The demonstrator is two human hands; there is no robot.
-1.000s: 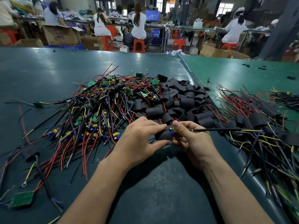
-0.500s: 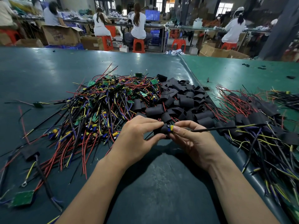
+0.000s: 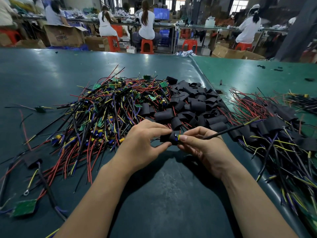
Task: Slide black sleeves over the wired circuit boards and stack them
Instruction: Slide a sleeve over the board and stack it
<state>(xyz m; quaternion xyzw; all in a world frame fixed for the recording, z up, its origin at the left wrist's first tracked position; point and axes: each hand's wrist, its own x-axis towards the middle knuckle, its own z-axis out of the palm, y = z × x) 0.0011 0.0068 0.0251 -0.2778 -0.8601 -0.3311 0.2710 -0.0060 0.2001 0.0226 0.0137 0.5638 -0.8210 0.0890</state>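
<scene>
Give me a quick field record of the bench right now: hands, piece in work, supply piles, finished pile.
left hand: grips the black sleeve
right hand: pinches the wired board's end at the sleeve mouth
piece in work: blue and yellow parts still show; black lead trails right
unsleeved boards: tangled pile, left of centre
empty sleeves: heap behind the hands
sleeved units: pile on the right
table: green mat

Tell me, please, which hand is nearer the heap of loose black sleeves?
Right. The right hand lies just below the heap of loose black sleeves; the left hand sits below and further left.
</scene>
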